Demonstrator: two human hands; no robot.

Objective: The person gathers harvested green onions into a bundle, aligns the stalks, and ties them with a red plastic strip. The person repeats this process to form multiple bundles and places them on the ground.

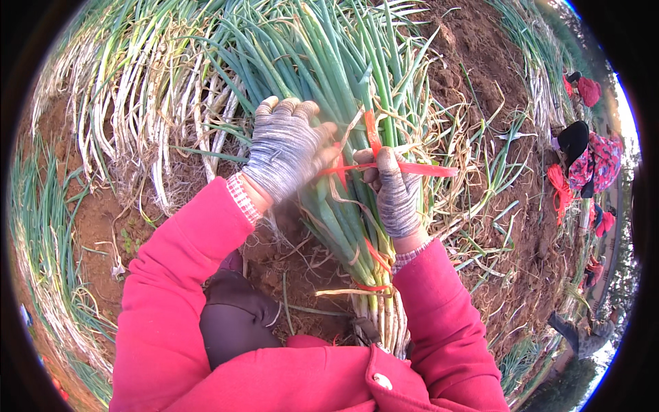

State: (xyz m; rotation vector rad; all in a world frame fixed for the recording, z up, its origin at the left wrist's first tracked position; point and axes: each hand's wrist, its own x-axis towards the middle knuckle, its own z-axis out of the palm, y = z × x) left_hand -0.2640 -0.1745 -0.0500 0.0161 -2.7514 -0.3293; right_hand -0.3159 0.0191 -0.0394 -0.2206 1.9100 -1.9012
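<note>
A bundle of green onions (355, 216) lies before me, its green leaves away from me and its pale stalks near my body. Red plastic strapping (427, 169) crosses the leaves, and another red band (371, 287) circles the bundle lower down. In a grey knitted glove, my right hand (396, 190) pinches the strapping between thumb and fingers, with a loose end sticking out to the right. My left hand (285, 147), gloved alike, is on the leaves' left side, thumb and fingers by the strapping. Blur hides whether it grips the strapping.
Uprooted green onions (134, 108) lie in a thick row at upper left, with more onions (46, 232) at far left. Dry leaf scraps litter the brown soil (479, 62). On the right are a person (592, 159) bending, red strips (559, 188) and several other people.
</note>
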